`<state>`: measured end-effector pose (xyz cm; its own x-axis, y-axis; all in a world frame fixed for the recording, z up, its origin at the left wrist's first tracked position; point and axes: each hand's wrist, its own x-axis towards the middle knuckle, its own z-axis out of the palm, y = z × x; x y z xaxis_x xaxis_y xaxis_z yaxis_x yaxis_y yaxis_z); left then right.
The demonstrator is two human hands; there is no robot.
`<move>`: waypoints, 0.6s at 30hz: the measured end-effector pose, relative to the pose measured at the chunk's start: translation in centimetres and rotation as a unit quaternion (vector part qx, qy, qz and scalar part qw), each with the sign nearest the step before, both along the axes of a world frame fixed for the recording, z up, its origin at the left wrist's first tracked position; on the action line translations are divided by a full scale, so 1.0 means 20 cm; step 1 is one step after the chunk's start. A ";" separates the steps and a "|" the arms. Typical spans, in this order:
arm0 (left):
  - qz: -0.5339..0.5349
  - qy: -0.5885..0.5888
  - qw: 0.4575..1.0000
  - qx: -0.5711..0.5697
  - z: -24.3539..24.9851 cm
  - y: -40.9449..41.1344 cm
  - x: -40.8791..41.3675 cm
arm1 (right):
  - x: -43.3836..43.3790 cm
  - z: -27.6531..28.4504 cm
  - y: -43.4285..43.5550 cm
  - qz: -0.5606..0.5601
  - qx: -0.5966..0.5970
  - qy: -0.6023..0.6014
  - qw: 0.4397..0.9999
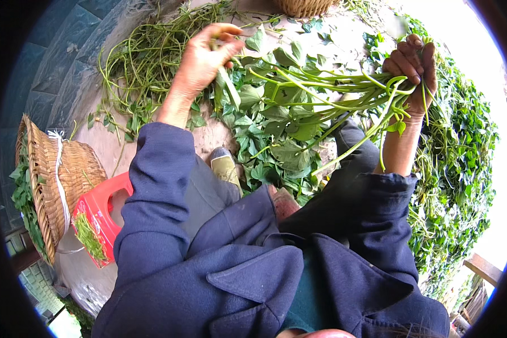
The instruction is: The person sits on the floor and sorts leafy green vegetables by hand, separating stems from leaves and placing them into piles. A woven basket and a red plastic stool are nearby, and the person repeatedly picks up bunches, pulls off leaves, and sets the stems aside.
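My right hand (412, 74) is closed around the cut ends of a bunch of long green leaf stalks (346, 86), held up at the right. Their broad leaves, which look like sweet potato leaves (289, 101), fan out to the left, and several loose stalks hang below the fist. At the upper left, my left hand (211, 53) has its fingers curled toward the thumb. A folded green leaf (229, 86) hangs from under its palm, and some green shows between the fingers. The exact grip there is partly hidden.
A tangle of bare vines (145, 59) lies beyond my left hand. At the left stand a tipped wicker basket (76, 158) with leaves and a red plastic container (103, 207). Another basket (306, 6) is at the top. A large leafy heap (456, 169) rises on the right.
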<state>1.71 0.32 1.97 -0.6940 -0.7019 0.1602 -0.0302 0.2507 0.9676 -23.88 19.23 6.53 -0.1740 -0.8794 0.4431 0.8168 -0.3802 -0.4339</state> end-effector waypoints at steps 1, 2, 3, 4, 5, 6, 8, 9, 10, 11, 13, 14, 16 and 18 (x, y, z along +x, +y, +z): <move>-0.024 -0.033 0.998 -0.045 -0.01 0.02 -0.03 | 0.00 0.00 -0.01 0.004 -0.002 0.004 1.000; -0.051 -0.047 0.990 -0.120 -0.03 0.03 -0.04 | 0.01 0.00 -0.01 0.013 -0.004 0.001 1.000; -0.077 -0.062 0.976 -0.194 -0.05 0.05 -0.06 | 0.02 0.00 -0.02 0.017 -0.004 0.001 1.000; -0.097 -0.078 0.976 -0.178 -0.06 0.07 -0.07 | 0.03 0.00 -0.02 0.021 -0.003 0.002 1.000; -0.117 -0.094 0.975 -0.161 -0.07 0.09 -0.09 | 0.04 0.01 -0.03 0.024 -0.003 0.003 1.000; -0.112 -0.123 0.959 -0.231 -0.07 0.09 -0.10 | 0.06 0.01 -0.03 0.029 -0.002 0.000 1.000; -0.094 -0.084 0.943 -0.307 -0.06 0.11 -0.13 | 0.07 0.01 -0.04 0.033 0.000 0.005 0.999; -0.085 -0.065 0.933 -0.344 -0.05 0.12 -0.15 | 0.08 0.01 -0.05 0.035 0.001 0.008 0.999; -0.104 -0.061 0.935 -0.333 -0.03 0.15 -0.16 | 0.09 0.01 -0.05 0.023 0.010 0.011 1.000; -0.146 -0.057 0.921 -0.357 -0.01 0.16 -0.16 | 0.10 0.01 -0.05 0.023 0.014 0.020 0.999; -0.210 -0.142 0.907 -0.337 0.00 0.22 -0.15 | 0.11 0.02 -0.05 0.025 0.021 0.037 0.999; -0.206 -0.137 0.893 -0.376 -0.08 0.19 -0.15 | 0.11 0.02 -0.06 0.026 0.017 0.043 0.999; -0.172 -0.165 0.894 -0.379 -0.08 0.19 -0.14 | 0.12 0.01 -0.05 -0.004 0.045 0.042 0.998; -0.123 -0.142 0.881 -0.434 -0.07 0.18 -0.14 | 0.13 0.01 -0.05 -0.009 0.057 0.043 0.997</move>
